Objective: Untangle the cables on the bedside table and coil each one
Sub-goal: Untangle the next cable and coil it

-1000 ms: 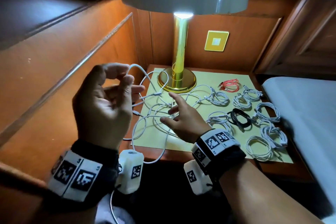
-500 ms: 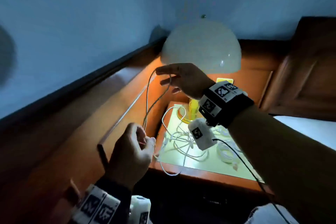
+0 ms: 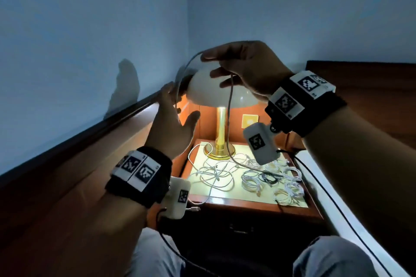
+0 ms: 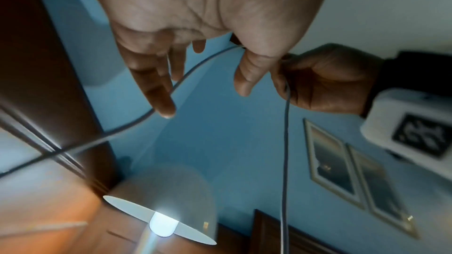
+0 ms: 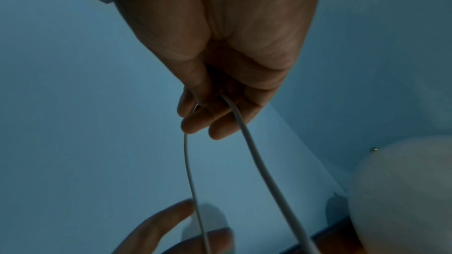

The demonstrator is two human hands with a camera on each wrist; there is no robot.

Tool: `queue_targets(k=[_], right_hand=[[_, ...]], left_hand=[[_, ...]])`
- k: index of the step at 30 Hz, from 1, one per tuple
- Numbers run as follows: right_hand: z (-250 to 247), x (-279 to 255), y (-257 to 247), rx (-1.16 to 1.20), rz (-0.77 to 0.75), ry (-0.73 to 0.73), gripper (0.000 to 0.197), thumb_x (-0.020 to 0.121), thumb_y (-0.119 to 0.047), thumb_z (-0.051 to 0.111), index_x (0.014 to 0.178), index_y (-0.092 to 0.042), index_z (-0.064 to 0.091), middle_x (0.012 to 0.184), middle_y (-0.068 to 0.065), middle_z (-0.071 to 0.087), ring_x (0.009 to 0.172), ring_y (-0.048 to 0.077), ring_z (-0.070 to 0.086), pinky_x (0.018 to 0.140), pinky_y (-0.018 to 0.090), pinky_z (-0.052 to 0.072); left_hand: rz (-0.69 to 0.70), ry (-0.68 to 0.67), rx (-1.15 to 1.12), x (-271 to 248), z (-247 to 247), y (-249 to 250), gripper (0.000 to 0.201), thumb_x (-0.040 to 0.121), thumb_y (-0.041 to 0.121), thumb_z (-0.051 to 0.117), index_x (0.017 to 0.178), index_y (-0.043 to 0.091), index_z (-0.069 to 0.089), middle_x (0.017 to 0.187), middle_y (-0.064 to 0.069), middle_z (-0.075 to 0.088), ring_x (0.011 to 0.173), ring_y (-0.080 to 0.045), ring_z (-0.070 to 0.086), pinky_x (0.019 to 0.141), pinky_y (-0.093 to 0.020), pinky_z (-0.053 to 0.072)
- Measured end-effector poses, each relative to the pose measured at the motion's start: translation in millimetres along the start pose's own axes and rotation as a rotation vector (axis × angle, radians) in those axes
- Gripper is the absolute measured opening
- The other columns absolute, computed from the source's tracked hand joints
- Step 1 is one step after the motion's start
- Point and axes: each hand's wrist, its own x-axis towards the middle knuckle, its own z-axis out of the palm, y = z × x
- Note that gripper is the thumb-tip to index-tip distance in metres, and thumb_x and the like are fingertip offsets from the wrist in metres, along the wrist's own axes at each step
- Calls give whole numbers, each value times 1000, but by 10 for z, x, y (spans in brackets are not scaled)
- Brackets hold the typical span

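Nearest, the left hand [image 3: 171, 128] is raised with fingers [image 4: 156, 92] straight and spread, the cable [image 3: 229, 119] running across them unclamped, with no grip visible. Just beyond and higher, the right hand [image 3: 245, 69] pinches the cable between thumb and curled fingers [image 5: 195, 123], so that two strands hang from it in front of the lamp [image 3: 221, 90]. One strand drops past the lamp stem to the table [image 3: 247, 203], where its lower end joins the tangle [image 3: 216, 173] at the near left; the coils [image 3: 276, 175] lie to the right. Probable risks: because the left hand merely supports the cable, a further pull may slip it off the fingers; a lift while the lower end is snared may tighten the tangle or drag it into the coils; the hanging strand, close to the lamp, may catch on its shade.
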Motion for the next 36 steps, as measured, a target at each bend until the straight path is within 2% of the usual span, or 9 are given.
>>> queue_targets(k=[4, 9, 14, 19, 24, 27, 30, 32, 36], right_hand=[[-141, -393, 198, 78, 4, 107, 26, 99, 6, 48, 104, -14, 64, 101, 3, 73, 59, 11, 60, 50, 28, 48], [-324, -1022, 973, 139, 332, 147, 34, 98, -13, 60, 131, -13, 53, 71, 6, 57, 46, 10, 42, 44, 26, 36], [-440, -1961, 2118, -25, 755, -272, 38, 87, -47, 65, 93, -10, 71, 59, -3, 52, 49, 13, 50, 46, 27, 46], [-325, -2491, 2713, 186, 881, 132, 34, 98, -39, 59, 80, -11, 54, 54, 1, 39, 41, 14, 34, 40, 22, 29], [-161, -2261, 2756, 276, 734, 81, 23, 91, -25, 55, 72, -12, 56, 57, -1, 40, 47, 14, 33, 44, 24, 23], [74, -2193, 2828, 313, 679, -38, 22, 84, -20, 46, 74, -3, 57, 57, 7, 40, 51, 21, 33, 50, 30, 21], [204, -2154, 2928, 423, 662, -50, 20, 86, -15, 44, 76, -1, 54, 55, -1, 46, 49, 11, 40, 48, 24, 27], [195, -2110, 3010, 484, 690, -7, 20, 85, -17, 49, 75, -1, 54, 61, 9, 41, 52, 17, 37, 51, 30, 23], [74, -2077, 3118, 534, 745, 0, 25, 91, -27, 52, 71, -14, 56, 58, 3, 32, 46, 13, 27, 48, 29, 19]], left_hand=[[-108, -187, -369, -98, 170, 268, 21, 105, 9, 42, 95, 18, 58, 64, 3, 54, 60, -18, 60, 56, -39, 55], [-238, -108, -749, -142, 419, 141, 29, 107, 7, 34, 87, 9, 54, 60, -2, 41, 52, -17, 50, 47, -26, 47], [-502, 179, -912, -44, 561, -344, 32, 102, 1, 30, 80, 11, 52, 50, 2, 43, 46, -16, 48, 47, -22, 45], [-685, -154, -518, -265, 942, -892, 27, 101, 0, 34, 86, 6, 56, 62, -8, 46, 46, -18, 54, 43, -25, 49], [-428, -661, 360, -819, 1550, -1391, 71, 90, 36, 62, 150, 12, 33, 147, -15, 42, 130, -29, 48, 112, -47, 40], [-77, -707, 205, -1114, 1781, -1329, 79, 92, 31, 63, 158, 27, 20, 161, -3, 28, 148, -18, 23, 123, -37, 20], [-104, -823, -102, -1150, 1915, -1298, 28, 92, 35, 55, 118, 29, 65, 108, 6, 72, 104, -11, 65, 98, -39, 50], [-204, -858, -231, -1071, 1960, -1310, 24, 94, 36, 52, 78, 22, 63, 66, 6, 61, 62, -17, 60, 66, -38, 52], [-377, -655, -441, -899, 1996, -1422, 33, 100, 29, 49, 73, 11, 50, 59, -7, 41, 48, -22, 40, 44, -26, 38]])
